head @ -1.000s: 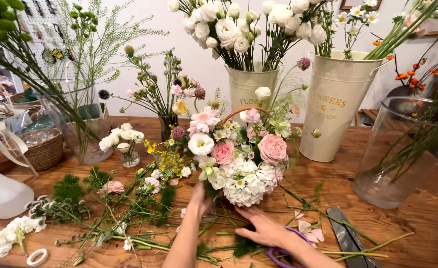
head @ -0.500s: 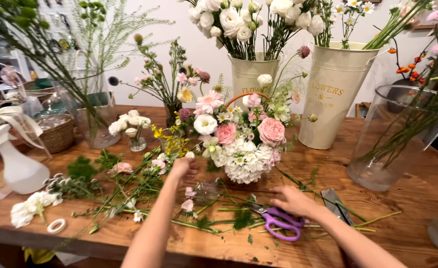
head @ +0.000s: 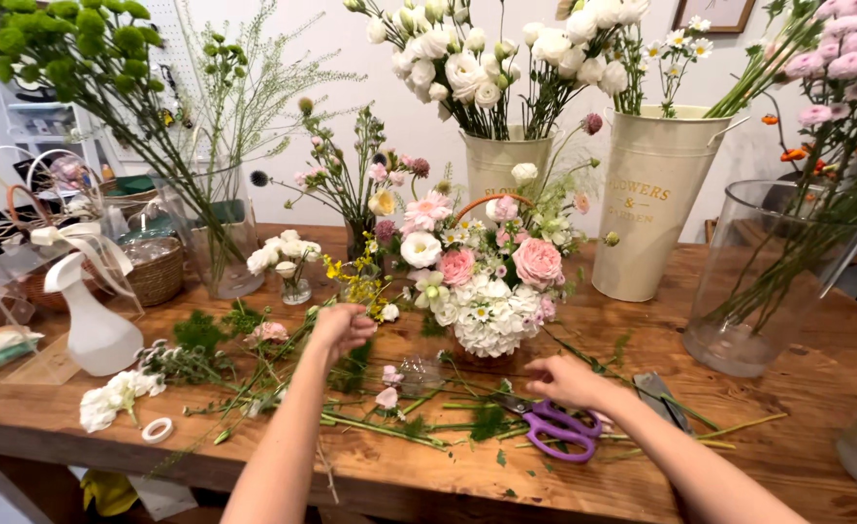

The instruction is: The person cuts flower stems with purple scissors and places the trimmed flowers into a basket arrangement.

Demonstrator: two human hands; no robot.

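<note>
One view, head camera, looking down over a wooden table (head: 816, 408) strewn with cut stems, leaves and loose blooms; a white wall stands behind, with a framed picture at its top edge.

Standing stock: two cream metal buckets (head: 653, 199) of white flowers at the back; a clear glass vase (head: 758, 281) of pink blooms at the right; another glass vase (head: 217, 233) of green stems at the left; a white spray bottle (head: 94, 320) near the left edge, with wicker baskets (head: 152, 272) behind it; a small roll of tape (head: 158, 429) near the front edge.

Centre: a flower arrangement (head: 482, 281) (pink, white and cream heads, with an orange basket handle arching over it).

Left hand (head: 341, 325): raised just left of the arrangement, fingers curled together, seemingly pinching a thin stem; what exactly it holds I cannot tell.

Right hand (head: 569, 380): lying low on the table in front of the arrangement, fingers loosely spread, resting on purple-handled scissors (head: 554, 427) without gripping the handles.
</note>
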